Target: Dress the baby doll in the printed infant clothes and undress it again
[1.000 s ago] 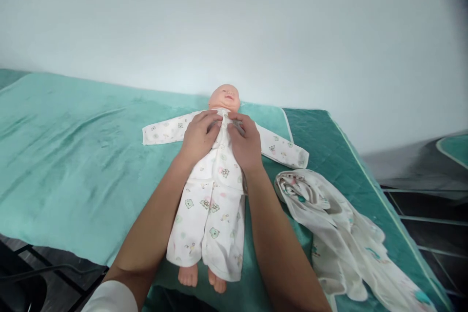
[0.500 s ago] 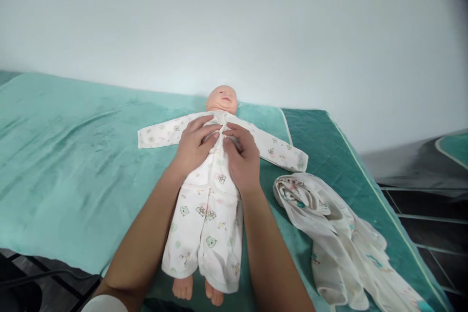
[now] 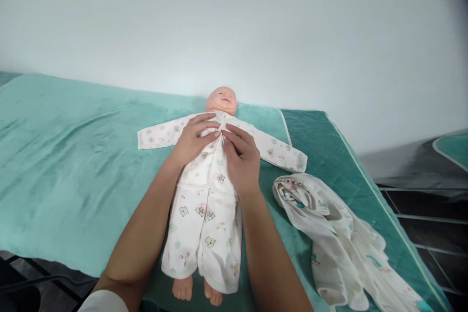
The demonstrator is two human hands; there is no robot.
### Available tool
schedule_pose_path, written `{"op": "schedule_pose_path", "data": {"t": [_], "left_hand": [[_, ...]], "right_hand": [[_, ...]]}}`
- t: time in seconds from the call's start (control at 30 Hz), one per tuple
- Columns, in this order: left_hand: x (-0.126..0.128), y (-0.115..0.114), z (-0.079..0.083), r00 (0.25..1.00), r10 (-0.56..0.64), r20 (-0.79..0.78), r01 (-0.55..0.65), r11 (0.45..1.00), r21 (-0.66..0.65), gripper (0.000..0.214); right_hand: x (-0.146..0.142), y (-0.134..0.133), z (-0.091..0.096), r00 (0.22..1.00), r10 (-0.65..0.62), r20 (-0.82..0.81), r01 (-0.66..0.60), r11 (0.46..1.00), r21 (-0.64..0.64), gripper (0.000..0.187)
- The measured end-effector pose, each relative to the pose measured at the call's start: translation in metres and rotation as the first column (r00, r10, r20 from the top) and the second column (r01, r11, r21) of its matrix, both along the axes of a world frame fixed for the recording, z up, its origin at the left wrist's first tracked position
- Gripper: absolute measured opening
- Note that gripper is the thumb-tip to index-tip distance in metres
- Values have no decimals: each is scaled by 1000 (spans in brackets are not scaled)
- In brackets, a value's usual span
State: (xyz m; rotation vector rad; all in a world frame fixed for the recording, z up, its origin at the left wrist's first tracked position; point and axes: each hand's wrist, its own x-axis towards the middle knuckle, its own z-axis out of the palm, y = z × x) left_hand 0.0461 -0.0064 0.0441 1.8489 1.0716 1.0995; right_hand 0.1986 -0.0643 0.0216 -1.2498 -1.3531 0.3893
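A baby doll [image 3: 221, 99] lies on its back on a teal blanket [image 3: 73, 156], dressed in a white printed shirt [image 3: 208, 161] and matching trousers [image 3: 203, 234]. Both sleeves are spread out sideways. My left hand [image 3: 192, 140] rests on the doll's chest, its fingers pinching the left edge of the shirt front. My right hand [image 3: 239, 158] sits beside it and pinches the right edge. The fingertips of both hands meet at the shirt's centre line, just below the collar. Bare doll feet [image 3: 193, 290] stick out at the bottom.
A crumpled heap of white printed baby clothes [image 3: 329, 229] lies on the blanket to the right of the doll. The quilted bed edge [image 3: 365, 175] runs down the right side, with dark floor beyond it. A pale wall stands behind the bed.
Both hands have slid a little down the shirt front from the collar, keeping their pinch at the centre line. The view has shifted slightly.
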Motion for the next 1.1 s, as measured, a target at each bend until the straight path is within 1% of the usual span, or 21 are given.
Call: {"op": "schedule_pose_path", "data": {"t": [0.1, 0.17, 0.23, 0.3, 0.43, 0.53, 0.6, 0.7, 0.77, 0.83, 0.93, 1.03, 1.1], "left_hand": [[1, 2, 1, 1000, -7, 17, 7, 1000, -5, 14], [2, 2, 1, 1000, 10, 18, -10, 1000, 5, 14], [3, 0, 1, 1000, 25, 7, -25, 999, 38, 13], [2, -3, 0, 1000, 20, -20, -18, 996, 90, 16], [-2, -9, -4, 994, 1, -108, 21, 980, 198, 31], [-5, -13, -5, 988, -7, -155, 44, 972, 232, 37], [-6, -14, -4, 988, -25, -155, 57, 976, 211, 38], [-6, -16, -2, 991, -43, -128, 62, 987, 145, 36], [-6, -18, -1, 995, -33, -90, 42, 993, 106, 31], [-8, -21, 0, 999, -28, -46, 31, 997, 71, 23], [-13, -25, 3, 996, -78, -43, 79, 996, 33, 13], [-18, -28, 8, 986, -144, -81, 145, 989, 4, 8], [-21, -29, 11, 981, -177, -75, 176, 984, -24, 8]], "right_hand": [[-1, -1, 1, 998, 10, 67, -11, 1000, 9, 26], [-1, -1, 1, 994, 21, 107, -23, 1000, 17, 27], [-2, -3, 2, 994, 27, 109, -30, 999, 18, 27], [-2, -3, 1, 998, 22, 53, -23, 1000, 8, 23], [-2, -4, 0, 994, 3, -106, -7, 1000, -30, 11], [-1, -3, 0, 991, 6, -136, -12, 999, -43, 10], [0, -3, 0, 989, 9, -150, -17, 999, -51, 12], [1, -3, 2, 983, 19, -180, -29, 998, -56, 11], [2, -4, 2, 982, 22, -190, -31, 998, -47, 12], [4, -5, 3, 981, 40, -189, -48, 998, -37, 18], [8, -6, 4, 980, 100, -170, -110, 993, -51, 26], [13, -7, 5, 979, 150, -139, -163, 983, -80, 24], [17, -7, 5, 976, 183, -115, -194, 976, -98, 20]]}}
